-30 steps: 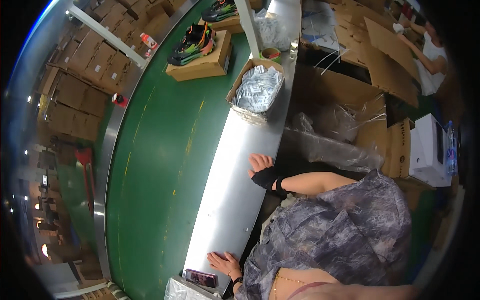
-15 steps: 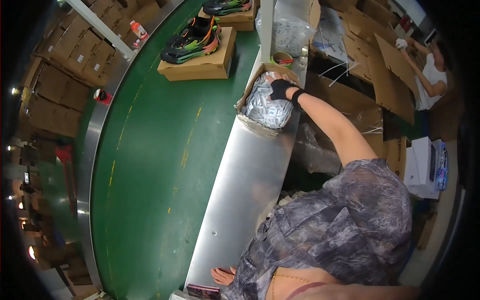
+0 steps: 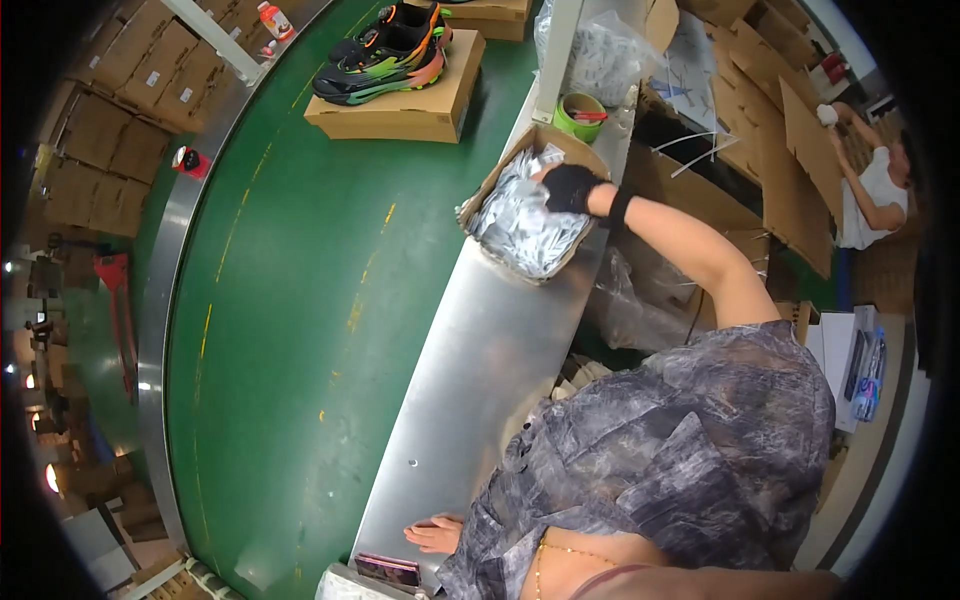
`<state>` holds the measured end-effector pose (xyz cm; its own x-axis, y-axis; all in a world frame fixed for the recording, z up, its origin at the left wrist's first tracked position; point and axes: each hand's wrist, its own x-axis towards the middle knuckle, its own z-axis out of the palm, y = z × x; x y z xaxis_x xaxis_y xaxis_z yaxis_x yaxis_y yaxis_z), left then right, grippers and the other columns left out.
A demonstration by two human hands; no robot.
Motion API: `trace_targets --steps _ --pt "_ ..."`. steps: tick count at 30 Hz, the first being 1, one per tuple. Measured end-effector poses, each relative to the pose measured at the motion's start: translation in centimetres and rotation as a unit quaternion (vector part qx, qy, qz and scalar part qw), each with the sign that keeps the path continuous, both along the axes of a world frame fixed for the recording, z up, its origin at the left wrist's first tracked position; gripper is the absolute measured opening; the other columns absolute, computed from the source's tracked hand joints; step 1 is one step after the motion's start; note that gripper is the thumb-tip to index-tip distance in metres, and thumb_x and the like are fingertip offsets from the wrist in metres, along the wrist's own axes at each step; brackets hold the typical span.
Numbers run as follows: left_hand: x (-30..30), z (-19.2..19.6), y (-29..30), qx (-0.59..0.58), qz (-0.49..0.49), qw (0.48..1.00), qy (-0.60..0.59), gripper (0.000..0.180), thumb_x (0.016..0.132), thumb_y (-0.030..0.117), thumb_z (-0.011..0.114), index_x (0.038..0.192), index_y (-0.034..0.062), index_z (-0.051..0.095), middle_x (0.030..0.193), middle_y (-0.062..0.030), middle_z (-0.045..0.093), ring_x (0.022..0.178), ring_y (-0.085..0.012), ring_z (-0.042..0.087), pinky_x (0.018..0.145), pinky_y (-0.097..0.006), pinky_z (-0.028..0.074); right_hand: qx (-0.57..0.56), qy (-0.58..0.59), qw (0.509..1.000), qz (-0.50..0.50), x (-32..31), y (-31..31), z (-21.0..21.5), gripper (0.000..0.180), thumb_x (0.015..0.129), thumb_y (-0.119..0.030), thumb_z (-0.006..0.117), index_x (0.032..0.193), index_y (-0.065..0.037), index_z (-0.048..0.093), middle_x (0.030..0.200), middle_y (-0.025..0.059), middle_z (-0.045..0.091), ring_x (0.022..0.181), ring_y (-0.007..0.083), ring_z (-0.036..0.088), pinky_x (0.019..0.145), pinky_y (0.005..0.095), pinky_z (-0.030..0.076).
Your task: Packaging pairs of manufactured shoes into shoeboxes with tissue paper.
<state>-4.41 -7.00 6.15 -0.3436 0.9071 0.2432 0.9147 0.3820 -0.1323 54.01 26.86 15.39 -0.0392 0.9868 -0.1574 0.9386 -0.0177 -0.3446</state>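
My right hand, in a black fingerless glove, reaches into an open cardboard box filled with small white and silvery packets. Its fingertips are down among the packets and mostly hidden, so whether they grip any does not show. My left hand is bare and holds nothing. It lies with fingers stretched out on the metal ledge, beside a flat dark object with a pinkish edge.
Left of the ledge runs a green belt. A black, green and orange shoe pair sits on a brown shoebox. A green tub stands behind the packets. Another person handles cardboard at the right.
My right hand has shifted over the packets, and its fingers now sink in among them. The whole view has moved slightly. My left hand stays on the ledge.
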Motion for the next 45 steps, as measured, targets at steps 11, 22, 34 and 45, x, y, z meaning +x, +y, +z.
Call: trace_targets --steps 11,22,34,45 --pt "4.5 4.8 6.7 -0.166 0.206 0.944 -0.196 0.060 0.081 0.037 0.050 0.119 -0.0089 0.038 0.122 -0.0257 0.039 0.114 -0.0371 0.037 0.092 -0.046 0.033 -0.009 0.317 0.942 0.113 -1.9 -0.8 4.2 0.030 0.065 -0.018 0.063 0.089 0.000 0.060 0.083 0.0168 0.060 0.079 0.0295 0.057 0.073 0.0333 0.045" --pt "14.6 7.4 15.3 -0.027 -0.009 0.906 -0.422 0.052 0.078 0.022 0.059 0.119 -0.0060 0.041 0.114 -0.0227 0.049 0.104 -0.0294 0.050 0.085 -0.037 0.041 0.085 0.030 0.994 0.053 6.1 -0.6 -0.2 0.037 0.068 -0.010 0.059 0.104 -0.003 0.052 0.100 0.0137 0.052 0.095 0.0311 0.049 0.081 0.0367 0.042" --pt "16.7 8.5 17.7 -0.094 -0.050 0.850 -0.516 0.039 0.083 0.018 0.055 0.112 -0.0068 0.047 0.100 -0.0188 0.059 0.090 -0.0206 0.059 0.074 -0.029 0.047 -0.052 0.108 0.992 0.050 5.4 0.4 2.5 0.028 0.073 -0.030 0.054 0.082 -0.004 0.060 0.088 0.0171 0.058 0.084 0.0321 0.054 0.075 0.0367 0.042" --pt "26.7 19.3 25.0 -0.120 -0.219 0.619 -0.745 0.043 0.086 0.008 0.049 0.124 -0.0013 0.034 0.097 -0.0132 0.057 0.084 -0.0183 0.058 0.070 -0.028 0.048 -0.105 0.427 0.871 0.217 -4.3 -1.9 11.1 0.020 0.082 -0.019 0.050 0.075 -0.002 0.058 0.060 0.0077 0.057 0.056 0.0165 0.056 0.055 0.0278 0.044"
